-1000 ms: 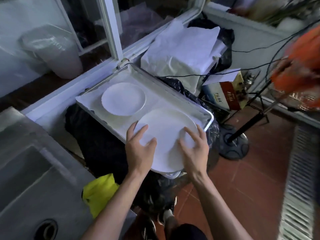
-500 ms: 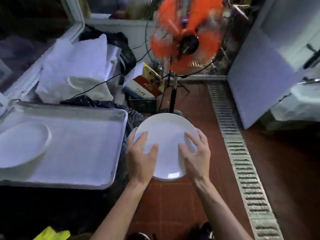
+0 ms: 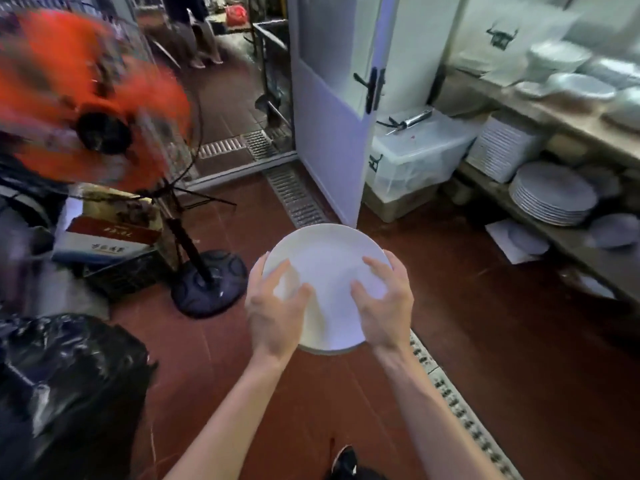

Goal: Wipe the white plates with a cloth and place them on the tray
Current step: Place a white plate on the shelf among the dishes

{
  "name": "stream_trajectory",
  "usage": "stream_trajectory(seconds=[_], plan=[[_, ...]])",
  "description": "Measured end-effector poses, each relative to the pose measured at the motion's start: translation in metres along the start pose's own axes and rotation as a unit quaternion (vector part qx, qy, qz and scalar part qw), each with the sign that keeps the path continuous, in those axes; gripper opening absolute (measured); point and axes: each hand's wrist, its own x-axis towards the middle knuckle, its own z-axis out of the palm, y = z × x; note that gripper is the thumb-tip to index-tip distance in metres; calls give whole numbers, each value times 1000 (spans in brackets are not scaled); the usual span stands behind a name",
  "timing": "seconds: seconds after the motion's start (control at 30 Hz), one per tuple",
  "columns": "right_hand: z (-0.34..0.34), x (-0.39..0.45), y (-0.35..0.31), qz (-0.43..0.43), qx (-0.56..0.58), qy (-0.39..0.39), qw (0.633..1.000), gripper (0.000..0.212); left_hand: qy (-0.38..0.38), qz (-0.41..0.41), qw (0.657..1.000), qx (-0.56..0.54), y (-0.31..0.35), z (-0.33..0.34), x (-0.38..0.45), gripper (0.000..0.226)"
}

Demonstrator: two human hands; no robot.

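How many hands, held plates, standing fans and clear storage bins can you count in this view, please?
Hands: 2, left hand and right hand, both gripping the plate
Held white plate: 1
Orange standing fan: 1
Clear plastic storage bin: 1
Total: 5
The stacked plates on the shelves at right are too blurred to count.

Restaurant back kitchen: stacked plates [image 3: 550, 195]

Both forearms are bare from the bottom edge of the view up to the wrists, with no sleeves showing. The left hand [image 3: 275, 315] and right hand [image 3: 382, 308] wear no gloves, rings or watch. A dark shoe [image 3: 344, 459] shows at the bottom edge.
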Motion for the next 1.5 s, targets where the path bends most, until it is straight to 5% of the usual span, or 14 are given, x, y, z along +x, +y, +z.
stream_trajectory(seconds=[0.63,1.5], plan=[[-227,166,126,119,-80,259,955,38,-293,105,950,-17,106,346,17,50],[-447,441,246,145,-102,434,883,37,-446,172,877,-49,261,742,70,52]])
